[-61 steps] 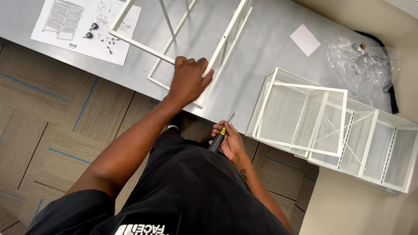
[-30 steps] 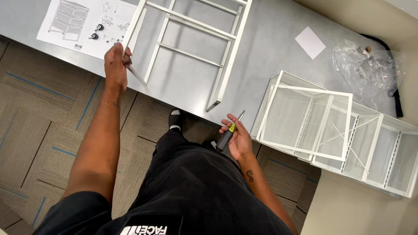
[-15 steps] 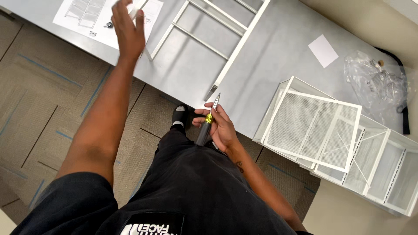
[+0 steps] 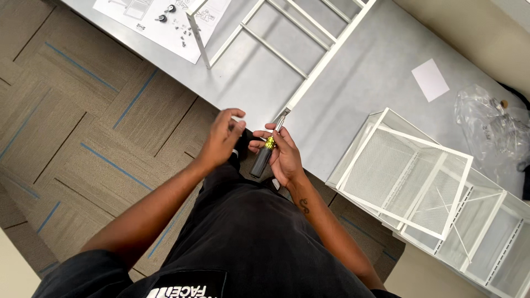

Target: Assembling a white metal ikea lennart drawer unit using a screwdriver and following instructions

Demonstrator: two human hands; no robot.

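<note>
The right hand (image 4: pixel 284 157) grips a screwdriver (image 4: pixel 264 155) around its dark handle (a yellow band marks the collar), the metal shaft pointing up toward the edge of the grey table (image 4: pixel 364 83). The left hand (image 4: pixel 222 138) hovers just beside it, fingers loosely curled and holding nothing that can be made out, its fingertips near the shaft. Both hands are over the lap, just short of the table edge. On the table beyond them lies a white metal frame (image 4: pixel 298 60) of long rails and crossbars. To its left an instruction sheet (image 4: pixel 165 22) carries small dark fittings (image 4: pixel 164 13). To the right stand white mesh baskets (image 4: pixel 419 176), open-topped and showing nothing inside, set in a row along the table edge. Farther back lie a small white paper (image 4: pixel 430 80) and a crumpled clear plastic bag (image 4: pixel 488 129), whose contents are too small to tell.
</note>
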